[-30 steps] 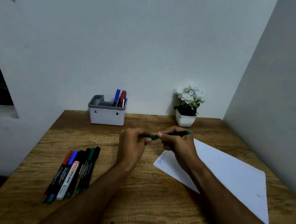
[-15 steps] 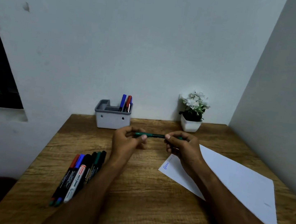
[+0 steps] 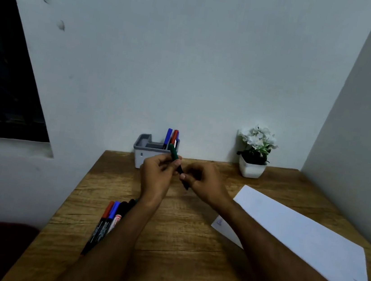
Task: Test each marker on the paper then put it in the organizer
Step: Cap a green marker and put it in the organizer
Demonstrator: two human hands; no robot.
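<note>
Frame centre: green marker [image 3: 177,165] held tilted between both hands, cap end up, just in front of organizer [image 3: 148,153]. Left hand [image 3: 157,174] pinches upper part; right hand [image 3: 202,181] curls round lower barrel. Two-handed grip likely for capping or uncapping; cannot tell which. Organizer holds blue and red markers already. Paper [image 3: 303,238] right on tabletop [image 3: 176,252], faint scribble near corner. Untested markers [image 3: 108,219] lower left, partly behind forearm.

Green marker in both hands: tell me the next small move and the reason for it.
Probably carry the green marker back and drop it into the organizer. Both the left hand and right hand grip it, raised off the paper, with its green end already tilted toward the organizer just behind, where a blue marker and red marker stand.
</note>
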